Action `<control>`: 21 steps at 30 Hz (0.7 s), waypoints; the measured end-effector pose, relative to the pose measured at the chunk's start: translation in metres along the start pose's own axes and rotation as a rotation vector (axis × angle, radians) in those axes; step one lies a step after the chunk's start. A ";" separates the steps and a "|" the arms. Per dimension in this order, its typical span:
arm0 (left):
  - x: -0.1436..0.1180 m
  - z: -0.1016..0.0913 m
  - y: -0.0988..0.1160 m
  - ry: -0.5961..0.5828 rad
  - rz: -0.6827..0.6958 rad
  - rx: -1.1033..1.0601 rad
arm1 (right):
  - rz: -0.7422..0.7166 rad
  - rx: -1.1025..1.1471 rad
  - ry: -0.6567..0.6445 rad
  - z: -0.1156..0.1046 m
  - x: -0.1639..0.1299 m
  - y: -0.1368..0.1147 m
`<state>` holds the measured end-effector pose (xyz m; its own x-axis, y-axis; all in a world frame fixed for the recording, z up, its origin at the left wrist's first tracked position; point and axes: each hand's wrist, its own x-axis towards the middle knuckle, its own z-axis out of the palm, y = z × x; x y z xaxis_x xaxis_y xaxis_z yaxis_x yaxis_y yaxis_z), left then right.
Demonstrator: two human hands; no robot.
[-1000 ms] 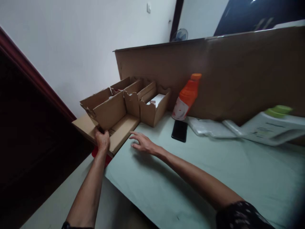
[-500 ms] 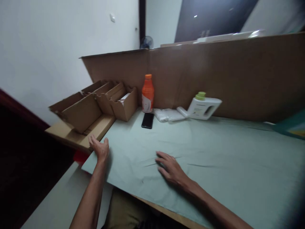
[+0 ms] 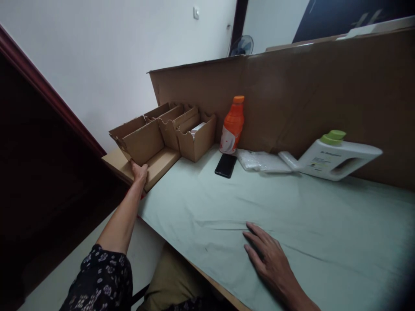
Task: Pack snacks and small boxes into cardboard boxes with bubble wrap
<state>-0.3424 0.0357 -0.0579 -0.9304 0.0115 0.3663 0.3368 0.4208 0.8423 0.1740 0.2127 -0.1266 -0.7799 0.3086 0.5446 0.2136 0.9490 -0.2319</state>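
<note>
Since half a second back, our left hand (image 3: 139, 172) has gone out again to the cardboard stack, and our right hand (image 3: 270, 262) has slid nearer to us along the surface (image 3: 324, 216). Now the left hand sits on the near edge of the flat sheets (image 3: 160, 162), fingers curled over that edge, thumb side up; we cannot tell whether it is truly gripping or only resting there. It is far the nearer hand to the cardboard. From the right hand, the sheets lie well off toward ten o'clock, across a bare stretch of pale green cloth.

Those sheets run long from about seven o'clock to one o'clock, overhanging the surface's left corner. On them stands a folded box (image 3: 139, 139), open at the top, plain brown, edges scalloped; behind it are more such boxes (image 3: 191, 134), the nearest with something white inside.

Our right hand lies flat, palm down, fingers spread wide, holding nothing. Against the cardboard wall (image 3: 292, 99) at twelve o'clock: an orange bottle (image 3: 232, 126), a black phone (image 3: 225, 165), a plastic bag (image 3: 262, 161), a white jug (image 3: 337, 154).
</note>
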 end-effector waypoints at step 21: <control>-0.151 0.010 0.053 -0.264 0.360 0.013 | 0.158 0.100 -0.152 -0.009 0.002 -0.014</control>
<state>-0.1852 0.0656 -0.0725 -0.7596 0.3901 0.5204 0.6459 0.3589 0.6737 0.1747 0.2003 -0.1147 -0.8228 0.4322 0.3690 0.2865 0.8762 -0.3874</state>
